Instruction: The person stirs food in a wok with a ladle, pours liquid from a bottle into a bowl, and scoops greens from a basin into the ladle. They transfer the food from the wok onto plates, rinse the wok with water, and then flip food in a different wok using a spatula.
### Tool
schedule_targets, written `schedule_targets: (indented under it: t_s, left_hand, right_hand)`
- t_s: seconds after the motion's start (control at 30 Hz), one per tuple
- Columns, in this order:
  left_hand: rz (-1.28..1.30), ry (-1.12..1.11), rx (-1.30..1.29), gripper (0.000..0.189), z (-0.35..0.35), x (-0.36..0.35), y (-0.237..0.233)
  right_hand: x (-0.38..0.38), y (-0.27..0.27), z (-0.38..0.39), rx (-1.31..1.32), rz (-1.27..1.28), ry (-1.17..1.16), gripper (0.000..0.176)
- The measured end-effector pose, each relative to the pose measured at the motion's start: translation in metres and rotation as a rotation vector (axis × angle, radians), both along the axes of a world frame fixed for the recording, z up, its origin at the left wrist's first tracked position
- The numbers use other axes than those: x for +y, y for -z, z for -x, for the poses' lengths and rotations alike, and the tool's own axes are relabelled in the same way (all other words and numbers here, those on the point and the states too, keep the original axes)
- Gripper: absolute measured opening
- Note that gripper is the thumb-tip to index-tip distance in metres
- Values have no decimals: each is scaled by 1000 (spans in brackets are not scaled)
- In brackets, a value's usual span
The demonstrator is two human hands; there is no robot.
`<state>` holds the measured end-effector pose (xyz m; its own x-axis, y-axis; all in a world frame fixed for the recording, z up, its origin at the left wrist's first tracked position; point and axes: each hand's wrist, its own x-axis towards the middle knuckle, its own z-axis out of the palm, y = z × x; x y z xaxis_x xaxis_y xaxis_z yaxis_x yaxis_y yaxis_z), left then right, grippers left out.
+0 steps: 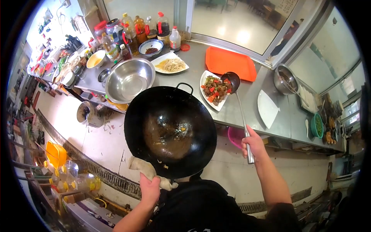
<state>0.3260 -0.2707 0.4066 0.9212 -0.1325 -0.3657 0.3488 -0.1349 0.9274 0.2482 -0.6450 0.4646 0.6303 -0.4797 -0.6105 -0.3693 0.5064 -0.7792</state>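
Note:
My left hand [150, 188] is closed on the near edge of a large black wok [170, 131], with a beige cloth [142, 167] between. The wok is tilted and held up off the counter; only an oily film and a few small scraps show inside. In my right hand [254, 144] is the long metal handle of a ladle [242, 106]. Its dark bowl rests over the right side of a white plate [218, 108] piled with stir-fried food [213, 89], brown pieces with red and green bits.
Along the steel counter [247, 96] are an orange tray [230, 63], a white plate [267, 109], a metal basin [130, 79], a plate of pale shreds [172, 64] and several sauce bottles [163, 29]. A bucket [91, 114] and a drain grate [89, 158] lie below left.

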Motion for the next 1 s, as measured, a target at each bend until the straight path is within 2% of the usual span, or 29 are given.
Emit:
schedule_targets:
  t_s: [0.17, 0.33, 0.73, 0.8, 0.93, 1.0]
  left_hand:
    - [5, -34, -10, 45, 0, -4, -6]
    - [31, -28, -9, 45, -1, -4, -10]
    - [-19, -5, -52, 45, 1, -2, -6]
    - [-41, 2, -36, 46, 0, -2, -6]
    - [-34, 6, -35, 48, 1, 0, 0]
    - [-38, 12, -34, 49, 1, 0, 1]
  right_hand:
    - [4, -1, -8, 8, 108, -175, 74]
    - [11, 10, -16, 77, 229, -174, 74]
    - [-11, 20, -32, 197, 509, -336, 72]
    - [-11, 14, -35, 311, 618, -396, 72]
    - [-16, 9, -37, 299, 657, -413, 72]
    - [-21, 15, -37, 397, 764, -450, 70]
